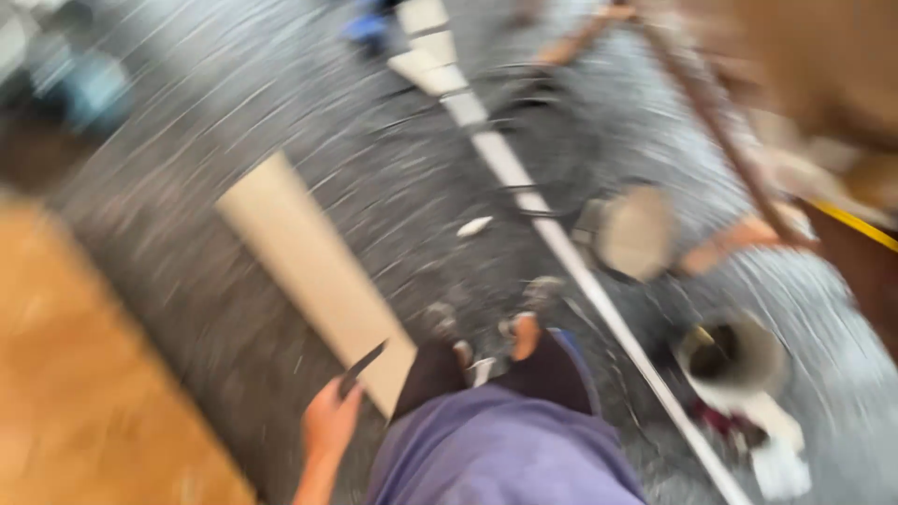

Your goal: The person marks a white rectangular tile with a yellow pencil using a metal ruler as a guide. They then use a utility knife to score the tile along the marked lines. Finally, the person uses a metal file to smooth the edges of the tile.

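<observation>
The view was heavily blurred by motion, looking down the person's own body to the floor. The left hand [329, 421] hung at the near left, beside a purple garment [500, 449], with its fingers closed around a thin dark blade-like tool [362, 367] that pointed up and to the right; the blur hid what kind of tool it was. The right hand was out of sight, so I cannot tell whether it was open or closed.

Just right of the tool lay a long pale board [313, 266], flat on the speckled grey floor [402, 178], running from the near centre toward the far left. The tool's tip overlapped the board's near end in the view; whether they touched could not be told. The person's feet [486, 341] stood just right of the board's near end, dark trouser legs above them.

A long white strip [561, 248] ran diagonally from the far centre to the near right. Right of it stood a round open container [734, 360] with a dark inside, and farther off a pale round object [636, 232]. A brown wooden surface [84, 393] filled the near left.
</observation>
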